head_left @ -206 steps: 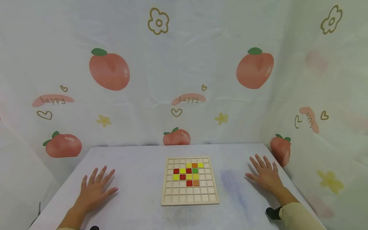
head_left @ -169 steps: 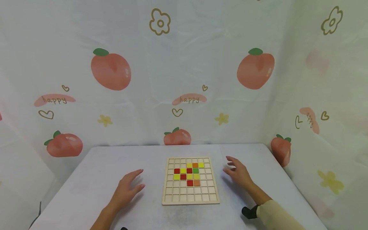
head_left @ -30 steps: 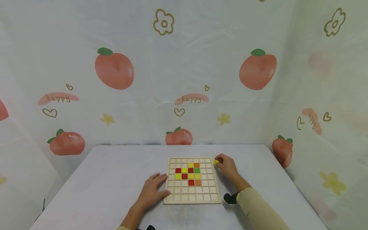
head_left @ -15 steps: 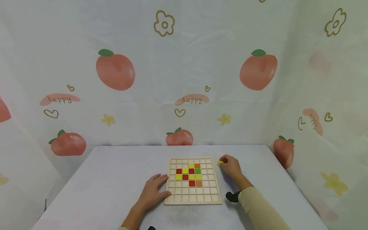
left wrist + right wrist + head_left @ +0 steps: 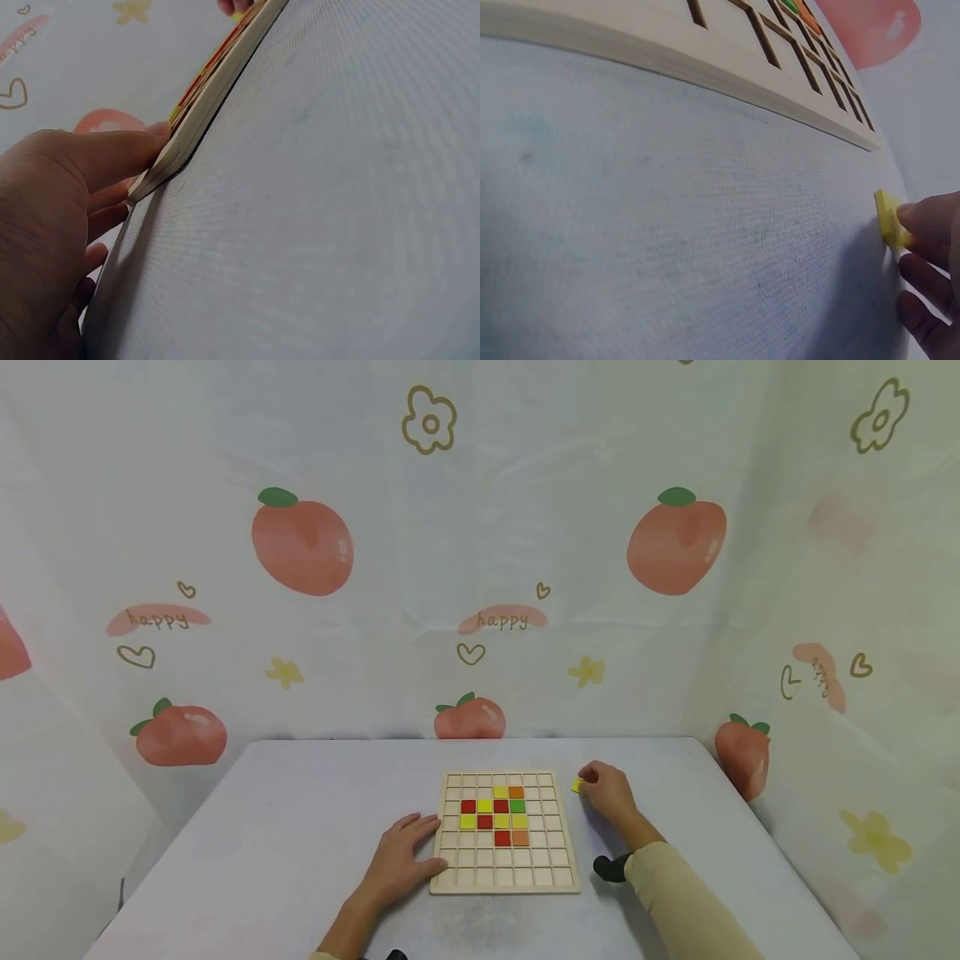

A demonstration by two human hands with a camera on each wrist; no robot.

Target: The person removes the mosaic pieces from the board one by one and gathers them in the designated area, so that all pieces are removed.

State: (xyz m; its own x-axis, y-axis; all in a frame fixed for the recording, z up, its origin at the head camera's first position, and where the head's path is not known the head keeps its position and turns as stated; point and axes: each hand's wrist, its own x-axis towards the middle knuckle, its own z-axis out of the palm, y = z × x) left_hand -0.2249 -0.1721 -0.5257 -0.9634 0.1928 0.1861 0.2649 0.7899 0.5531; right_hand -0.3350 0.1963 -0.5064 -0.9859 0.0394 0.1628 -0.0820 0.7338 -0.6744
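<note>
A pale wooden grid board (image 5: 480, 882) lies on the table, with red, yellow, green and orange square tiles in several of its cells. My right hand (image 5: 609, 793) pinches a yellow square tile (image 5: 886, 217) between thumb and fingers, just right of the board's far corner. In the right wrist view the tile is tilted on edge, close to the tabletop; whether it touches is unclear. My left hand (image 5: 397, 860) rests against the board's left edge, its thumb (image 5: 124, 156) on the rim and the other fingers extended along the side.
The white table (image 5: 315, 802) reaches back to a hanging cloth (image 5: 480, 527) printed with peaches, flowers and words. More of this cloth hangs at the right side. A dark strap piece (image 5: 611, 868) shows at my right wrist.
Both hands have come in from the table's sides. The yellow tile at the right end of the top coloured row has left the board; my right hand has carried it slightly rightward.
</note>
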